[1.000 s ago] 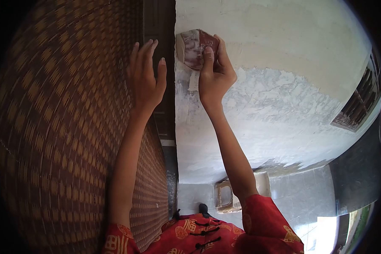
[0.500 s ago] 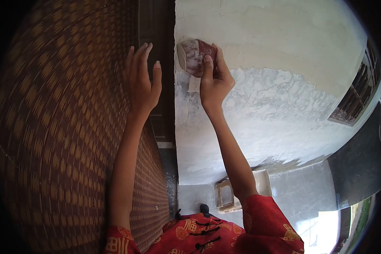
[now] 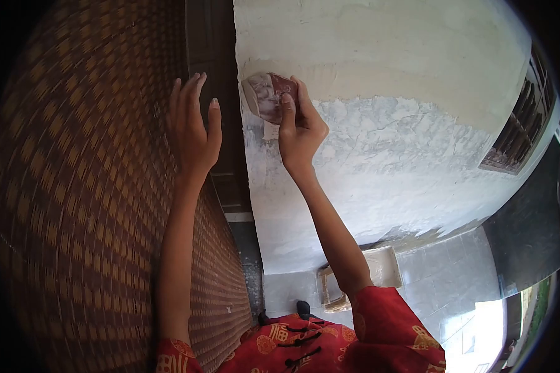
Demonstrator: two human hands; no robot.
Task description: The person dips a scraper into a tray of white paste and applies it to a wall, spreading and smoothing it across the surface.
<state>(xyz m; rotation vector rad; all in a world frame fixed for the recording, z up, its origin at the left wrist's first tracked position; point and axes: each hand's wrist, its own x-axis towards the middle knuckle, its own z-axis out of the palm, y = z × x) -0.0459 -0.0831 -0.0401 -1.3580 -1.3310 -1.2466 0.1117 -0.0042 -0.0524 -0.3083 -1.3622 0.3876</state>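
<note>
My right hand [image 3: 300, 133] is closed on a dusty, reddish-brown folded piece of sandpaper [image 3: 274, 96], thumb across its printed face. The sandpaper lies against the white plastered wall [image 3: 379, 155], right beside the wall's left vertical edge. Raised at about the same height, my left hand [image 3: 194, 133] is open, holding nothing, its fingers stretched upward and the thumb apart. Its fingertips overlap the brown woven panel [image 3: 99, 186] on the left in this view.
A dark door [image 3: 214, 50] stands in the gap between panel and wall. Low down, a pale frame-like object [image 3: 386, 267] rests on the grey tiled floor [image 3: 432, 261] by the wall's foot. A slatted window opening [image 3: 522, 124] is at the right.
The wall edge, both hands and the sandpaper have shifted a little left in view. Both hands keep nearly the same pose, and the right still grips the sandpaper.
</note>
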